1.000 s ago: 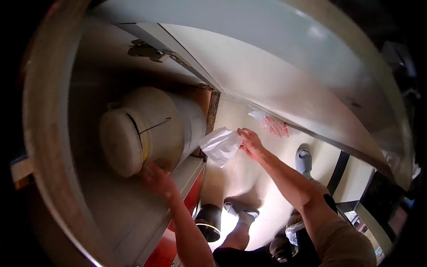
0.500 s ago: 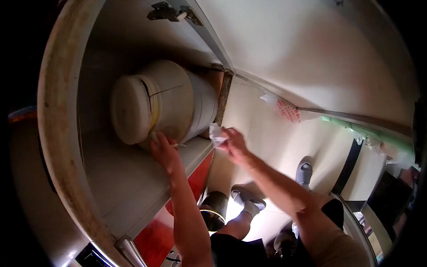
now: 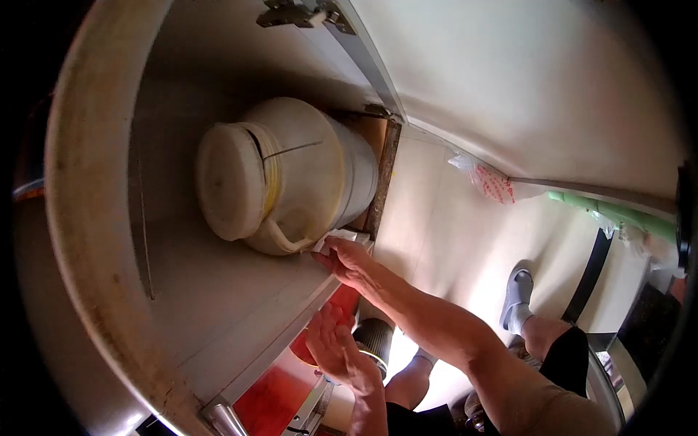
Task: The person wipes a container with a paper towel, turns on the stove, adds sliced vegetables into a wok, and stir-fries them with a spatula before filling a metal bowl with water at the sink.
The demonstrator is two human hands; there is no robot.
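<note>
A big whitish plastic jug (image 3: 302,163) with a round lid (image 3: 229,182) and a side handle (image 3: 280,236) stands inside the cabinet. My right hand (image 3: 345,260) is closed on a crumpled white tissue (image 3: 343,235) beside the jug's lower part, at the cabinet floor's front edge. Whether the tissue touches the jug, I cannot tell. Below it, in front of the red panel, my left hand (image 3: 342,349) has its fingers stretched out and holds nothing.
The open cabinet door (image 3: 523,87) spreads to the upper right, on a hinge (image 3: 298,13). A dark ribbed bin (image 3: 374,338) stands on the floor below. Plastic bags (image 3: 491,183) hang by the door, and a slippered foot (image 3: 518,291) is on the tiles.
My left hand has let go of the jug near its handle and drawn down out of the cabinet. The right hand has moved left with the tissue, to the cabinet edge beside the jug.
</note>
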